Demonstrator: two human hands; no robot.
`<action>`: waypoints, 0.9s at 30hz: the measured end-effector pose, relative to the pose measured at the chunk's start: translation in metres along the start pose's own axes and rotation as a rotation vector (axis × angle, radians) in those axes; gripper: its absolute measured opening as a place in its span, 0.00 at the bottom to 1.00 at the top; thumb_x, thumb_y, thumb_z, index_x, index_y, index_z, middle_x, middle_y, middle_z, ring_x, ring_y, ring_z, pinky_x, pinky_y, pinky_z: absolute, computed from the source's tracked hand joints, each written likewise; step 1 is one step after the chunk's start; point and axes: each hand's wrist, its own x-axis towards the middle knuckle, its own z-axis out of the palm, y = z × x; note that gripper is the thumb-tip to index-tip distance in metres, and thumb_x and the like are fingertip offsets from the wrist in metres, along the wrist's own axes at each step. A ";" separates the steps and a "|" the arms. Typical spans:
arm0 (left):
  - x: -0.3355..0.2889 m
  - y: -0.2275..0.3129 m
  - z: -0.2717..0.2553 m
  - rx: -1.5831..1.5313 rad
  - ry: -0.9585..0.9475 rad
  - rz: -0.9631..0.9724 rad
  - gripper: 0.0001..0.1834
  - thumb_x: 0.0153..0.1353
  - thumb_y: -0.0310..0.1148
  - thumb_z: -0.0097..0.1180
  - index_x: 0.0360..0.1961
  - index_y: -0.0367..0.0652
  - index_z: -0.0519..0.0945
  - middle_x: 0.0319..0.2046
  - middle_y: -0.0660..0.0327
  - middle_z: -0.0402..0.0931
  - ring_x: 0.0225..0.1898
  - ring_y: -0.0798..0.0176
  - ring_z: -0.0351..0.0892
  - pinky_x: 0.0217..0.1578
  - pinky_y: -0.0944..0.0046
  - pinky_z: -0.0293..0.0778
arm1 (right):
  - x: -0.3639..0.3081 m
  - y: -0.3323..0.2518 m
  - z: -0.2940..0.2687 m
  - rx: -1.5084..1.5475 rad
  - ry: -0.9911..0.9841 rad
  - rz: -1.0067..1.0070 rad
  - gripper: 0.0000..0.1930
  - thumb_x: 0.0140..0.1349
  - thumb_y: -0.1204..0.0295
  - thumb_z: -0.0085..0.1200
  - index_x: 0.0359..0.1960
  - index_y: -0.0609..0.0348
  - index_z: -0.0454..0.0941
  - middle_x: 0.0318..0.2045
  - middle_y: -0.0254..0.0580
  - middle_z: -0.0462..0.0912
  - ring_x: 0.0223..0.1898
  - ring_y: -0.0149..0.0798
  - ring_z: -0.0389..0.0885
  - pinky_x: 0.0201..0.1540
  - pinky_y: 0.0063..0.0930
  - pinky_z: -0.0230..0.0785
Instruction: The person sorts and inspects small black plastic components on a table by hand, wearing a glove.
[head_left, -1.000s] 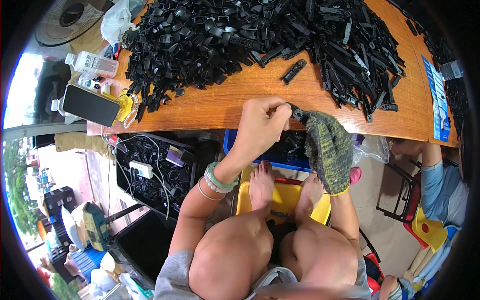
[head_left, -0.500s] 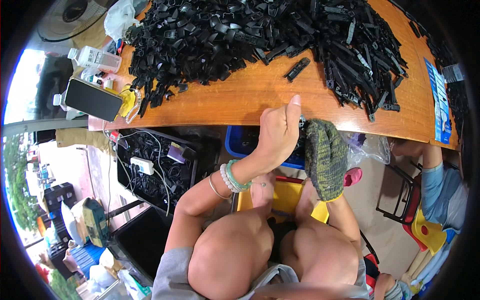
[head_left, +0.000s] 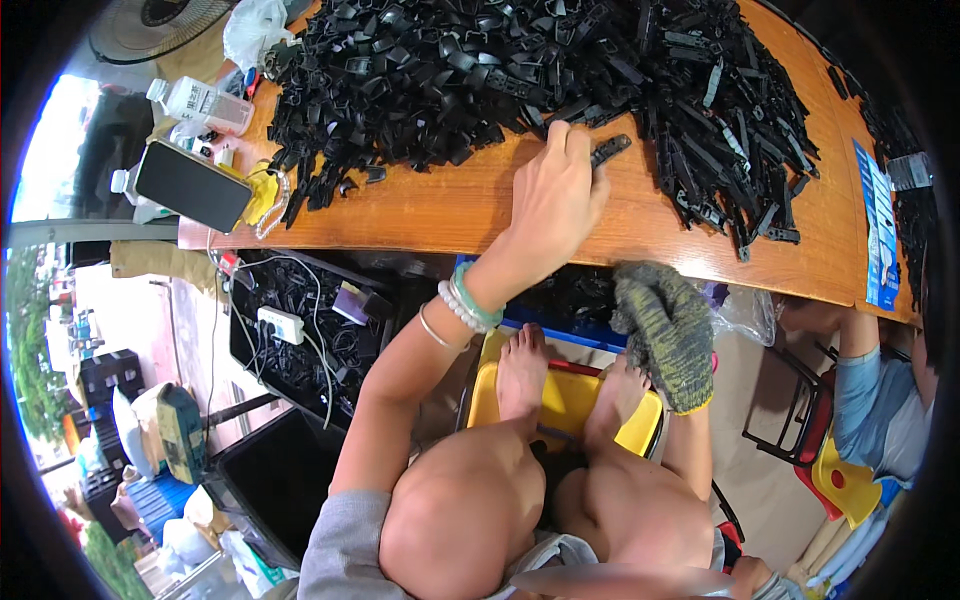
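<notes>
My bare left hand (head_left: 556, 200), with beaded bracelets at its wrist, reaches over the wooden table. Its thumb and fingers close on one end of a short black plastic strip (head_left: 612, 150), the other end sticking out to the right. My right hand (head_left: 668, 335) wears a dark grey-and-yellow knitted glove and hangs below the table's front edge. Its fingers curl downward beside a blue bin (head_left: 575, 336) of black parts; whatever they hold is hidden. Beyond my left hand lies a big heap of small black plastic parts (head_left: 420, 90). Longer black strips (head_left: 735, 140) pile up to the right.
A phone (head_left: 193, 186), a plastic bottle (head_left: 205, 106) and a fan (head_left: 150, 25) are at the left. Below stands a black crate (head_left: 375, 335) of parts with a white power strip (head_left: 281, 325). Another person (head_left: 870, 400) sits at the right. A yellow stool (head_left: 485, 385) is under my feet.
My left hand has moved from beside the gloved hand, forward over the table to the lone black strip, which now lies at a flatter angle. My gloved right hand has dropped slightly.
</notes>
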 end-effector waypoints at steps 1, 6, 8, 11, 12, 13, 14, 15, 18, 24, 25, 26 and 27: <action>-0.002 0.000 -0.003 -0.111 0.024 -0.025 0.11 0.50 0.26 0.58 0.34 0.36 0.71 0.29 0.53 0.67 0.28 0.53 0.74 0.25 0.60 0.70 | 0.000 -0.013 -0.001 0.103 -0.016 0.207 0.11 0.60 0.74 0.50 0.43 0.66 0.74 0.34 0.41 0.80 0.35 0.29 0.77 0.38 0.22 0.70; -0.034 0.029 -0.019 -0.426 -0.206 0.130 0.08 0.48 0.22 0.55 0.32 0.36 0.72 0.29 0.54 0.70 0.29 0.53 0.73 0.28 0.64 0.70 | 0.030 -0.002 0.013 -0.147 0.135 -0.308 0.13 0.63 0.72 0.46 0.47 0.65 0.72 0.42 0.43 0.77 0.42 0.33 0.74 0.47 0.26 0.66; -0.032 0.011 -0.028 -0.262 -0.259 0.235 0.05 0.49 0.22 0.53 0.30 0.37 0.73 0.27 0.53 0.70 0.30 0.52 0.73 0.31 0.63 0.70 | 0.038 0.003 0.023 -0.060 0.226 -0.417 0.14 0.64 0.72 0.45 0.49 0.65 0.70 0.41 0.42 0.78 0.39 0.32 0.76 0.44 0.25 0.67; 0.012 -0.020 -0.056 0.023 0.316 0.310 0.05 0.52 0.25 0.53 0.32 0.37 0.75 0.30 0.53 0.73 0.33 0.51 0.72 0.37 0.58 0.68 | 0.026 -0.015 0.021 0.170 0.124 -0.108 0.16 0.64 0.71 0.44 0.52 0.64 0.67 0.36 0.41 0.80 0.25 0.26 0.76 0.28 0.18 0.69; 0.027 -0.033 -0.062 0.169 0.426 0.283 0.10 0.53 0.29 0.55 0.38 0.40 0.76 0.38 0.52 0.71 0.42 0.50 0.69 0.43 0.57 0.66 | 0.024 -0.013 0.024 0.281 0.061 -0.011 0.17 0.65 0.70 0.44 0.53 0.63 0.66 0.34 0.41 0.80 0.20 0.24 0.75 0.22 0.15 0.68; 0.040 -0.046 -0.065 0.322 0.444 0.242 0.15 0.55 0.35 0.56 0.44 0.45 0.76 0.44 0.50 0.68 0.48 0.50 0.65 0.48 0.57 0.62 | 0.027 -0.009 0.024 0.184 -0.033 -0.036 0.18 0.64 0.69 0.44 0.54 0.62 0.65 0.31 0.41 0.80 0.17 0.22 0.73 0.17 0.14 0.66; 0.054 -0.064 -0.058 0.387 0.481 0.247 0.16 0.56 0.42 0.55 0.44 0.50 0.77 0.46 0.50 0.67 0.50 0.50 0.63 0.52 0.53 0.57 | 0.027 -0.014 0.025 0.128 -0.131 0.054 0.19 0.64 0.67 0.46 0.54 0.62 0.65 0.29 0.39 0.80 0.17 0.23 0.73 0.18 0.15 0.66; 0.064 -0.073 -0.051 0.458 0.470 0.261 0.16 0.56 0.44 0.54 0.44 0.49 0.77 0.46 0.51 0.67 0.51 0.50 0.62 0.53 0.52 0.55 | 0.027 -0.017 0.029 0.090 -0.187 0.045 0.20 0.63 0.66 0.46 0.55 0.62 0.65 0.28 0.38 0.79 0.17 0.23 0.73 0.18 0.15 0.66; 0.070 -0.080 -0.040 0.518 0.455 0.253 0.17 0.56 0.47 0.54 0.42 0.50 0.78 0.46 0.52 0.68 0.52 0.51 0.60 0.53 0.52 0.50 | 0.032 -0.020 0.038 0.090 -0.260 0.072 0.19 0.63 0.66 0.46 0.54 0.62 0.67 0.27 0.39 0.79 0.16 0.25 0.74 0.17 0.16 0.66; 0.061 -0.075 -0.030 0.283 0.444 0.326 0.14 0.48 0.40 0.61 0.34 0.46 0.77 0.39 0.57 0.70 0.44 0.55 0.66 0.48 0.57 0.54 | 0.040 -0.027 0.043 0.226 -0.177 0.170 0.18 0.63 0.65 0.46 0.51 0.62 0.68 0.28 0.44 0.80 0.18 0.32 0.77 0.16 0.21 0.69; 0.055 -0.071 -0.029 0.281 0.399 0.303 0.14 0.47 0.39 0.61 0.34 0.46 0.77 0.37 0.59 0.70 0.42 0.57 0.66 0.47 0.58 0.55 | 0.041 -0.025 0.045 0.276 -0.174 0.188 0.18 0.63 0.65 0.46 0.51 0.62 0.68 0.28 0.45 0.80 0.18 0.33 0.78 0.17 0.22 0.70; 0.051 -0.069 -0.028 0.272 0.368 0.292 0.14 0.46 0.39 0.60 0.33 0.46 0.77 0.37 0.58 0.68 0.43 0.56 0.64 0.46 0.54 0.54 | 0.043 -0.025 0.046 0.326 -0.171 0.207 0.18 0.63 0.65 0.46 0.51 0.62 0.68 0.29 0.46 0.80 0.19 0.35 0.79 0.17 0.23 0.71; 0.048 -0.064 -0.027 0.273 0.373 0.284 0.13 0.46 0.39 0.60 0.32 0.46 0.77 0.37 0.58 0.68 0.42 0.56 0.64 0.46 0.54 0.54 | 0.044 -0.025 0.044 0.342 -0.216 0.184 0.18 0.63 0.63 0.47 0.49 0.63 0.67 0.30 0.45 0.79 0.22 0.35 0.79 0.22 0.25 0.74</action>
